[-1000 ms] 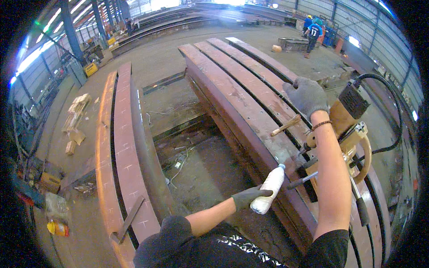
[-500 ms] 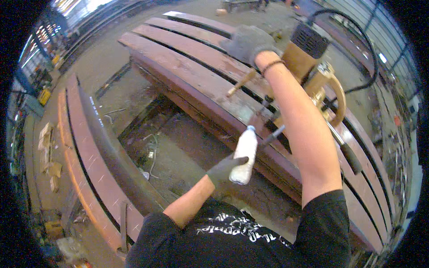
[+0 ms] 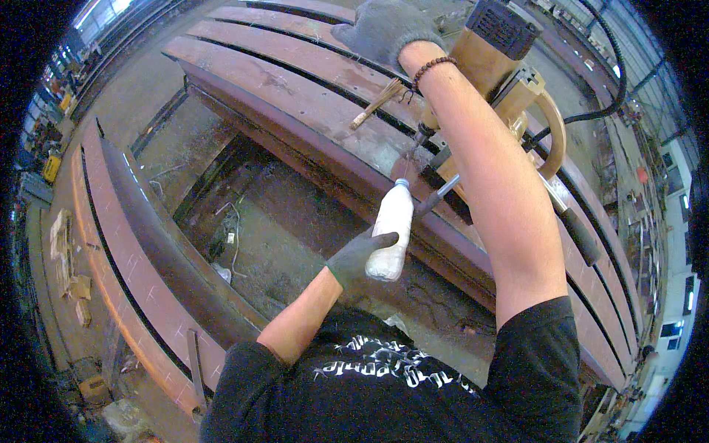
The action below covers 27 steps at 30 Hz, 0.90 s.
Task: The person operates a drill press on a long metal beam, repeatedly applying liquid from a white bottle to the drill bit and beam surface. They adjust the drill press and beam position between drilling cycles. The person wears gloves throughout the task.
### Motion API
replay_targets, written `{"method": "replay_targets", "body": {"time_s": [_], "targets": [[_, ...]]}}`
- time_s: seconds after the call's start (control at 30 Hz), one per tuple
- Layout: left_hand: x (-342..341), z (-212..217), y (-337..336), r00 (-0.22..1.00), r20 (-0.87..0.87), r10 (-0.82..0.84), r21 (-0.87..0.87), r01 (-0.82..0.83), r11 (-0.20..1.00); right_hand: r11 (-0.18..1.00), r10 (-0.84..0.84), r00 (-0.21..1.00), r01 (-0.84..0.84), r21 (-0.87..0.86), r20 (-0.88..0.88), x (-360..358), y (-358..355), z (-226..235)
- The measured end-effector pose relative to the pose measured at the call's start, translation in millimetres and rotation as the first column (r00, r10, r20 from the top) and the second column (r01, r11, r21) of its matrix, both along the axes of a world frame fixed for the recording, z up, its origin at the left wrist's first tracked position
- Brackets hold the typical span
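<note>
My left hand (image 3: 356, 258), in a dark grey glove, is closed round the lower part of a white plastic squeeze bottle (image 3: 390, 232). The bottle tilts up, its narrow top near a drill's bit and the edge of a rusty-brown steel beam (image 3: 295, 136). A tan drilling machine (image 3: 473, 63) with a black motor housing stands on the steel. My right arm reaches up along its left side, and my grey-gloved right hand (image 3: 388, 33) is beyond it, near the top edge. The thumb points left; the other fingers are hidden, so any grip does not show.
A straw-coloured brush (image 3: 375, 105) lies on the beam left of the drill. A black-gripped lever (image 3: 580, 235) juts from the machine, and a black cable (image 3: 620, 81) loops behind it. More slotted steel (image 3: 140, 273) stands at left. Cord and scraps lie on the floor.
The whole view has shifted, so everything sits higher and further left in it. My left hand still holds the bottle by the drill; my right hand keeps about its place beside the machine.
</note>
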<state>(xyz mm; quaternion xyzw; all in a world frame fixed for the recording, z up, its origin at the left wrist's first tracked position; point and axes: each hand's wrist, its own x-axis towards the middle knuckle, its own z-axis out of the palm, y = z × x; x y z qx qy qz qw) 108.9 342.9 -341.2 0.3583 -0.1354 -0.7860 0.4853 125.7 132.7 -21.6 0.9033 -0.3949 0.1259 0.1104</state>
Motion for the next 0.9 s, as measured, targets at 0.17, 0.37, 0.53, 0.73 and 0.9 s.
{"method": "replay_targets", "body": {"time_s": [0.17, 0.37, 0.53, 0.73, 0.9], "targets": [[3.9, 9.0, 3.1, 1.000, 0.000, -0.024, 0.023, 0.024, 0.999, 1.000, 0.010, 0.998, -0.011, 0.016, 0.064, 2.3, 3.2, -1.3], [0.9, 3.2, -0.2, 0.999, 0.029, 0.015, 0.020, -0.016, 1.000, 0.996, -0.051, 0.998, 0.048, 0.069, 0.045, 2.0, 7.9, 3.4], [2.1, 6.4, 0.0, 1.000, 0.022, -0.001, 0.021, 0.001, 1.000, 0.997, -0.023, 0.994, 0.015, 0.072, 0.111, -4.2, 12.9, 3.1], [3.4, 9.2, -0.2, 0.999, 0.024, -0.028, 0.040, 0.027, 0.999, 0.999, 0.006, 1.000, -0.007, 0.032, 0.028, 1.5, 3.6, -2.1], [-0.3, 14.7, 1.4, 1.000, 0.014, -0.001, 0.022, 0.001, 1.000, 0.998, -0.015, 1.000, 0.014, 0.060, 0.004, 2.3, 5.9, 1.1]]}}
